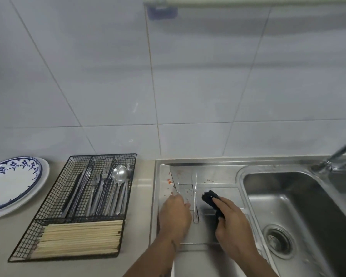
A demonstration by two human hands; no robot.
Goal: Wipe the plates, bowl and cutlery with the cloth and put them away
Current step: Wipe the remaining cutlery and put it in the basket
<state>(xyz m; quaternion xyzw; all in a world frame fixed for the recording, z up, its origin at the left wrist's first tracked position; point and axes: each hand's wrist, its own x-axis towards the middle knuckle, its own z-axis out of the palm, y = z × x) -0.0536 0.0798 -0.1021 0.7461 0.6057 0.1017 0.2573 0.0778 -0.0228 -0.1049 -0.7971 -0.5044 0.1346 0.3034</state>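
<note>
On the steel drainboard (224,191) left of the sink basin, the left hand (175,213) grips the handle of a knife (176,179), blade pointing far. The right hand (231,220) clutches a dark cloth (210,196). Between them lies 1 utensil (195,198). Further left sit a wire cutlery tray (76,206) and stacked plates (12,182)

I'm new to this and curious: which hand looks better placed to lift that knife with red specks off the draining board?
Probably the left hand: its fingertips already reach the knife, and the right hand is busy gripping the dark cloth.
</note>
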